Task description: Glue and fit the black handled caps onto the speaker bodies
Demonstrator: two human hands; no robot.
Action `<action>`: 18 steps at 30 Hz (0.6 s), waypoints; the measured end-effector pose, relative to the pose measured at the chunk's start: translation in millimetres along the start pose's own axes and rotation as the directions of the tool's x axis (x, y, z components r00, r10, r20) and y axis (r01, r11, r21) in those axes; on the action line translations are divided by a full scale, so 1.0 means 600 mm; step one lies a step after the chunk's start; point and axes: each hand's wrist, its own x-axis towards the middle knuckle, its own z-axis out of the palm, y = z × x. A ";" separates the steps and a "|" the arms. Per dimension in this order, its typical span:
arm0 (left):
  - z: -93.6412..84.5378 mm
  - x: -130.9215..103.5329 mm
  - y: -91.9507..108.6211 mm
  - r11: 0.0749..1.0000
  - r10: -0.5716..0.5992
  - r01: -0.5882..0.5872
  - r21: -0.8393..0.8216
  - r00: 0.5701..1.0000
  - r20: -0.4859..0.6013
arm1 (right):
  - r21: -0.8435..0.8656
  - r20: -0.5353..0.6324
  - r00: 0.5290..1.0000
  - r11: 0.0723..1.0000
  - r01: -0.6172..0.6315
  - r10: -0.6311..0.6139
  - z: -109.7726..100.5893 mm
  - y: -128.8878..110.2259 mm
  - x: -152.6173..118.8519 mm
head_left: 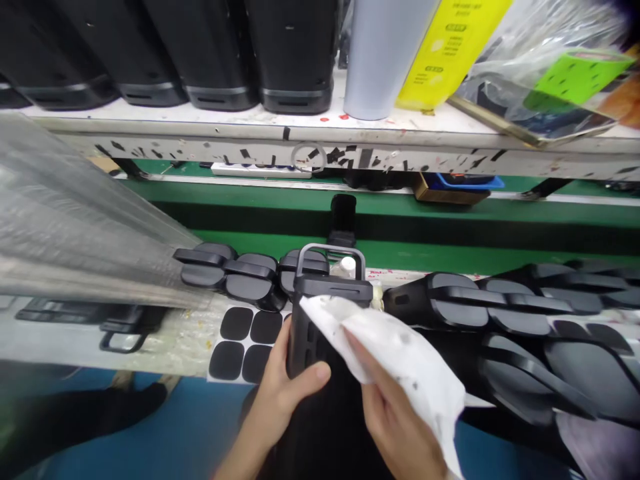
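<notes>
My left hand (283, 387) grips the left side of a tall black plastic unit (320, 313) with a grey carry handle on top, thumb across its front. My right hand (395, 413) holds a white cloth (400, 353) pressed against the unit's upper right side; the cloth is speckled with dark marks and covers part of the unit. A sheet of black rounded pads (247, 343) lies just left of the unit on the near bench.
Rows of black parts lie on the near bench at left (230, 273) and right (500, 320). Clear plastic bags (75, 220) fill the left. A green conveyor (450, 233) runs behind. The far shelf (200, 127) carries black units, a grey cylinder (380, 53) and a yellow sheet.
</notes>
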 end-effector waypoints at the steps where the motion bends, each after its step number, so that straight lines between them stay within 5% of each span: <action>1: 0.000 -0.001 -0.001 1.000 -0.003 0.004 0.027 0.999 -0.037 | -0.082 0.031 0.999 0.996 0.023 -0.020 0.002 -0.006 -0.011; 6: 0.002 -0.003 -0.006 0.996 0.069 -0.068 0.053 0.998 -0.003 | -0.359 0.102 0.993 0.933 -0.012 0.053 0.011 -0.037 -0.032; 12: -0.001 -0.004 -0.016 0.992 0.085 -0.095 0.088 0.991 0.106 | -0.292 0.021 0.995 0.953 -0.084 0.094 -0.006 -0.022 -0.028; 18: -0.006 -0.004 -0.025 0.993 0.115 -0.118 0.014 0.983 0.145 | -0.177 -0.092 0.994 0.983 0.047 -0.064 0.002 0.016 -0.011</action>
